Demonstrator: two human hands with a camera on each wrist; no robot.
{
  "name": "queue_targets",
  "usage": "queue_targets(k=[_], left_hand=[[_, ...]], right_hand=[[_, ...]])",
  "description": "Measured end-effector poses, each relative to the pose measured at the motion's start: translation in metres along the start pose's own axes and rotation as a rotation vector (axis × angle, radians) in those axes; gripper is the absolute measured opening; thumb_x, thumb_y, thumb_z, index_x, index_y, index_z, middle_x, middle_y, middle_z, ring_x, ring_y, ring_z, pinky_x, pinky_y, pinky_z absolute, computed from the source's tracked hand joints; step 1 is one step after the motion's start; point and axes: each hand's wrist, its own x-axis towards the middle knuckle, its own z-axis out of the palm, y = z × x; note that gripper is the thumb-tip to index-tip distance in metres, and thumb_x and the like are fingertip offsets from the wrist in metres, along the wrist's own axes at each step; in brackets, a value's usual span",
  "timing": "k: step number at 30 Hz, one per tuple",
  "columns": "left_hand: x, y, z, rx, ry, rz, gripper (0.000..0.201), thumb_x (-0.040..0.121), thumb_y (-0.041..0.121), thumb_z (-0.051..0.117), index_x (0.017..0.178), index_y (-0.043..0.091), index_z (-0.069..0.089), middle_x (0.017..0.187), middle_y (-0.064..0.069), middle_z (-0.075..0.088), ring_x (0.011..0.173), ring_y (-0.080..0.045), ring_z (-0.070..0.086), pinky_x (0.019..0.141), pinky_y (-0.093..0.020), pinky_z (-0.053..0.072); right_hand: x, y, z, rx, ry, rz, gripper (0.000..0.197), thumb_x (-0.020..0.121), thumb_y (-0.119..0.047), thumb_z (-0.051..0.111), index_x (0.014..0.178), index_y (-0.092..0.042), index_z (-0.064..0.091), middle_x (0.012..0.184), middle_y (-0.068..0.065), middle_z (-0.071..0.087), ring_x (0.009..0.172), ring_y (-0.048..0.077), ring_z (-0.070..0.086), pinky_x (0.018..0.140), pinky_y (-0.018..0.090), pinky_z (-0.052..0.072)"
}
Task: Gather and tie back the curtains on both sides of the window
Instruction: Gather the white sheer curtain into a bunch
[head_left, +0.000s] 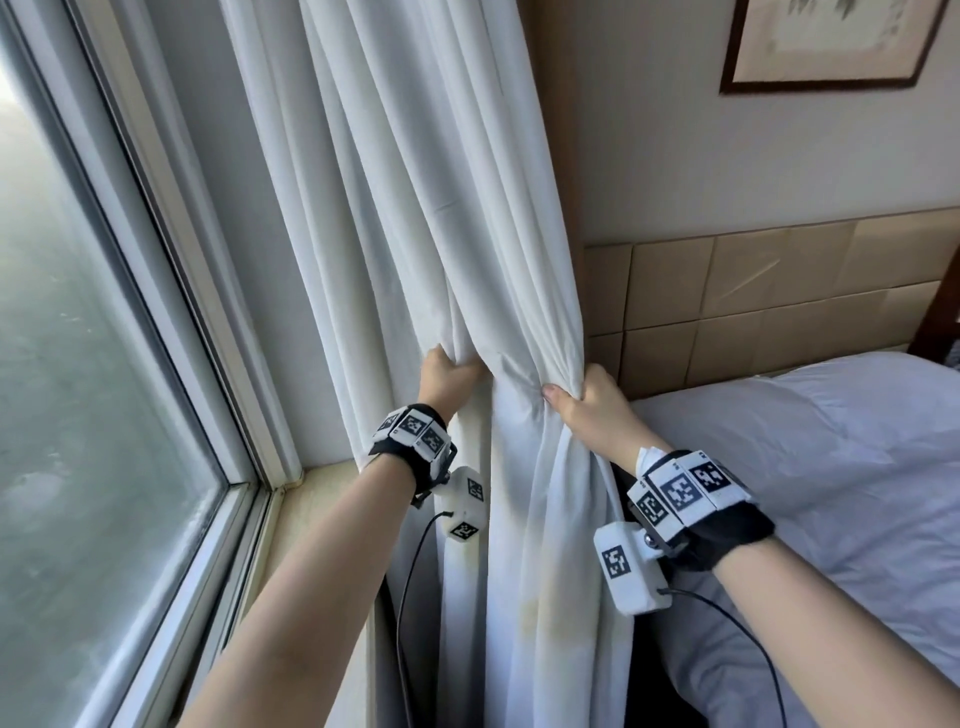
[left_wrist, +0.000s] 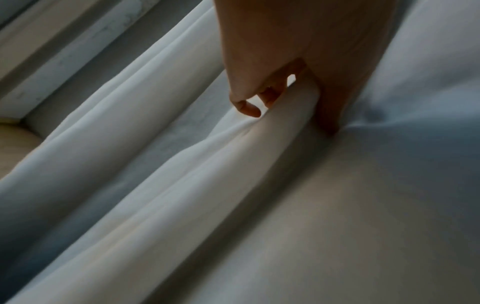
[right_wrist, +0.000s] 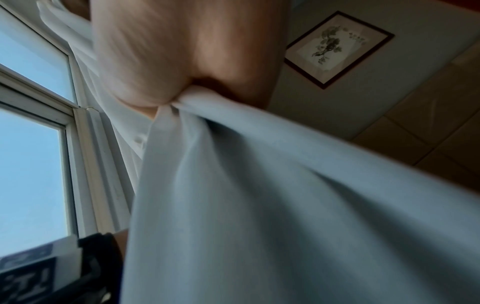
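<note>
A white curtain (head_left: 415, 208) hangs to the right of the window (head_left: 78, 338), bunched at mid-height. My left hand (head_left: 447, 376) grips the bunch's left edge; in the left wrist view its fingers (left_wrist: 249, 109) curl round a fold of the curtain (left_wrist: 182, 185). My right hand (head_left: 576, 400) grips the right side of the bunch, thumb pressed on the front. In the right wrist view the right hand (right_wrist: 161, 82) clamps a gathered wad of the curtain (right_wrist: 259, 205). No tie-back is in sight.
A bed with a white cover (head_left: 831, 467) lies close on the right, under a tan padded headboard (head_left: 753, 301). A framed picture (head_left: 831, 41) hangs on the wall above. The window sill (head_left: 311, 499) runs below the left wrist.
</note>
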Motion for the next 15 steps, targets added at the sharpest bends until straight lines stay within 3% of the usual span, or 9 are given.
queue_targets(k=[3, 5, 8, 10, 13, 15], left_hand=[[-0.011, 0.002, 0.007, 0.009, 0.001, -0.002, 0.017, 0.068, 0.007, 0.055, 0.08, 0.001, 0.065, 0.075, -0.007, 0.065, 0.073, -0.021, 0.062, 0.059, -0.027, 0.049], [-0.015, -0.004, 0.007, 0.005, 0.024, 0.006, 0.029, 0.065, 0.013, 0.053, 0.088, 0.0, 0.064, 0.078, -0.006, 0.064, 0.074, -0.022, 0.062, 0.059, -0.027, 0.047], [-0.025, -0.011, -0.001, 0.015, 0.073, 0.063, 0.04, 0.071, 0.032, 0.062, 0.101, 0.006, 0.064, 0.091, -0.006, 0.069, 0.086, -0.024, 0.067, 0.069, -0.035, 0.056], [-0.029, -0.013, -0.005, 0.049, -0.021, 0.024, 0.04, 0.077, 0.042, 0.067, 0.102, 0.013, 0.059, 0.101, -0.007, 0.066, 0.093, -0.021, 0.066, 0.077, -0.035, 0.056], [-0.041, -0.011, -0.004, 0.125, -0.278, 0.03, 0.018, 0.09, 0.032, 0.06, 0.105, 0.024, 0.052, 0.121, -0.004, 0.048, 0.113, -0.016, 0.054, 0.096, -0.032, 0.048], [-0.046, -0.008, 0.0, 0.105, -0.366, 0.06, 0.027, 0.088, 0.037, 0.059, 0.111, 0.021, 0.059, 0.121, -0.003, 0.055, 0.113, -0.013, 0.056, 0.098, -0.032, 0.048]], right_hand=[[0.002, 0.0, 0.0, -0.049, 0.068, -0.012, 0.033, 0.091, -0.034, 0.054, 0.099, -0.003, 0.055, 0.105, 0.012, 0.058, 0.098, 0.026, 0.058, 0.086, 0.037, 0.049], [0.004, -0.001, -0.002, -0.101, 0.116, -0.034, 0.029, 0.093, -0.027, 0.053, 0.094, 0.001, 0.058, 0.097, 0.015, 0.06, 0.092, 0.03, 0.059, 0.08, 0.036, 0.051], [0.002, -0.004, -0.006, -0.166, 0.169, -0.038, 0.026, 0.095, -0.023, 0.05, 0.1, 0.001, 0.059, 0.1, 0.02, 0.06, 0.097, 0.035, 0.055, 0.082, 0.035, 0.048], [0.0, -0.007, -0.007, -0.16, 0.163, -0.049, 0.024, 0.095, -0.021, 0.05, 0.103, -0.001, 0.06, 0.104, 0.022, 0.061, 0.101, 0.037, 0.056, 0.083, 0.034, 0.046], [-0.004, -0.011, -0.003, -0.09, 0.095, -0.063, 0.019, 0.095, -0.02, 0.052, 0.101, -0.004, 0.061, 0.104, 0.018, 0.063, 0.101, 0.032, 0.059, 0.084, 0.033, 0.048], [-0.003, -0.012, 0.001, -0.059, 0.06, -0.026, 0.025, 0.094, -0.022, 0.054, 0.107, -0.002, 0.059, 0.109, 0.017, 0.062, 0.104, 0.031, 0.058, 0.086, 0.032, 0.047]])
